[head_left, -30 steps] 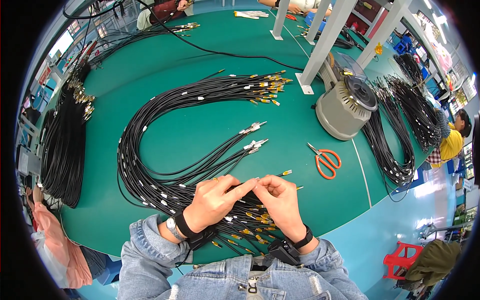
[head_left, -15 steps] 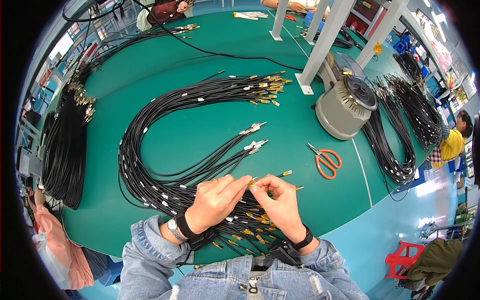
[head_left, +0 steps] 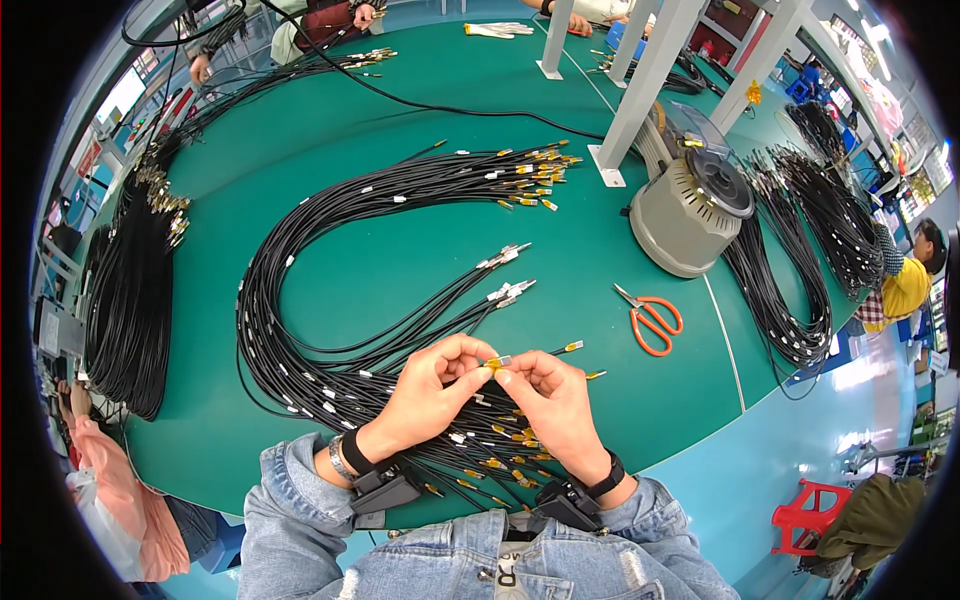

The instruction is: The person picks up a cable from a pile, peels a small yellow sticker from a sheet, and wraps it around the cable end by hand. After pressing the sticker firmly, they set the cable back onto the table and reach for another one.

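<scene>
A small cable end wrapped in yellow tape (head_left: 497,363) sits between my two hands, above the near part of a black cable bundle (head_left: 262,290). My left hand (head_left: 432,388) pinches it from the left with thumb and forefinger. From the other side, the thumb and fingers of my right hand (head_left: 553,402) close on the same end. The bundle curves in a U on the green table (head_left: 420,265), its many ends tipped with yellow tape and silver connectors. My fingers cover part of the held end.
Orange-handled scissors (head_left: 655,325) lie right of my hands. Behind them stands a round grey tape dispenser (head_left: 682,228), near a white metal post (head_left: 640,105). More cable bundles lie at the far left (head_left: 130,310) and right (head_left: 790,300). White gloves (head_left: 498,30) rest at the back, where other people's hands show.
My left hand has turned from flat, extended fingers to a thumb-and-forefinger pinch, showing more yellow tape. My right hand has barely moved. At the far left back, another person's hand has appeared.
</scene>
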The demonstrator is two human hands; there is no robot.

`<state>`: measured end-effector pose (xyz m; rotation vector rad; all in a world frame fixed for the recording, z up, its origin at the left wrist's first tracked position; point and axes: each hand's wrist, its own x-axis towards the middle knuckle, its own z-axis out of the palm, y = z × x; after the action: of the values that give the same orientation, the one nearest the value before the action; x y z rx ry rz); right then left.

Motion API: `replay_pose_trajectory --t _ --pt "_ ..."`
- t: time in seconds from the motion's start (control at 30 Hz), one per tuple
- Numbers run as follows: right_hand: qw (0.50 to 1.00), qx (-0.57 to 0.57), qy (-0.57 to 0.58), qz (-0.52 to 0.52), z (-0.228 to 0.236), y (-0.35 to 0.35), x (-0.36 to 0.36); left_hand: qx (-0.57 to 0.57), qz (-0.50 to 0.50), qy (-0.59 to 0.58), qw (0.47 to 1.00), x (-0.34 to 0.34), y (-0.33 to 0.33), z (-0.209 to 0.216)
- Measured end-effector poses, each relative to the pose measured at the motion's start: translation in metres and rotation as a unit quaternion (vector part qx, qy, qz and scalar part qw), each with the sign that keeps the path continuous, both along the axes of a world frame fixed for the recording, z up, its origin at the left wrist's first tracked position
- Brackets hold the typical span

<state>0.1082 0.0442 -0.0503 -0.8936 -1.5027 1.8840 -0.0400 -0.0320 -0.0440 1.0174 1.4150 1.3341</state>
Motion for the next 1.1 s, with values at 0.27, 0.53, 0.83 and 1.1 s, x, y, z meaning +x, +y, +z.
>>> replay_pose_trajectory --t 0.27,0.53,0.83,1.1 --pt "0.998 0.063 -0.009 -0.004 -0.001 0.001 -0.001 -0.037 -0.057 -0.037 0.997 -0.01 0.003 0.004" --pt "0.999 0.038 0.031 0.005 -0.002 0.003 -0.001 0.002 0.005 -0.001 1.0 -0.01 0.006 0.01" --pt "0.997 0.047 0.045 0.029 -0.002 0.002 -0.004 0.03 0.038 0.028 0.998 -0.004 0.005 0.002" --pt "0.997 0.075 0.023 0.0 -0.005 0.003 -0.004 0.036 0.044 0.052 0.997 -0.001 0.005 0.0"
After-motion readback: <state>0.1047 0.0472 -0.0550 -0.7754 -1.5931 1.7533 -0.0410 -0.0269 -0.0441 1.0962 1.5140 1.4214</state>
